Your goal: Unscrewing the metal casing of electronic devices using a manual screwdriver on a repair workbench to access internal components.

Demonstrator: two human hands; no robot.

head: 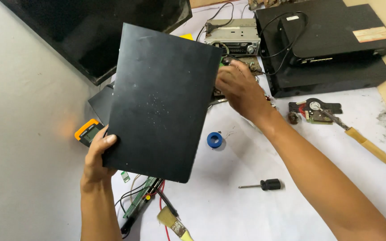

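Fingers of the left hand (97, 156) curl round the lower left edge of a black panel (161, 102), thumb pressed flat on its face, so the grip is closed on the panel. That hand sits at about 8 o'clock in the view, its forearm rising straight up from the bottom edge. The panel is lifted off the table (246, 209) and tilted, its top corner leaning toward 11 o'clock, and it fills the middle of the view.

At 1 o'clock from the panel's centre the right hand (242, 89) reaches in behind the panel's right edge, back of the hand upward, wrist bent, the forearm running down to 5 o'clock. Its fingertips are hidden behind the panel, so I cannot tell whether they grip anything.

On the table lie a blue spool (214, 140) at centre, a screwdriver (264, 184) at 5 o'clock, a soldering iron (358, 136) at 3 o'clock, a brush (174, 223) at 6 o'clock, and a meter (87, 132) at 9 o'clock just beside the left hand. Black boxes (331, 49) and a radio (233, 38) sit at 1 o'clock.
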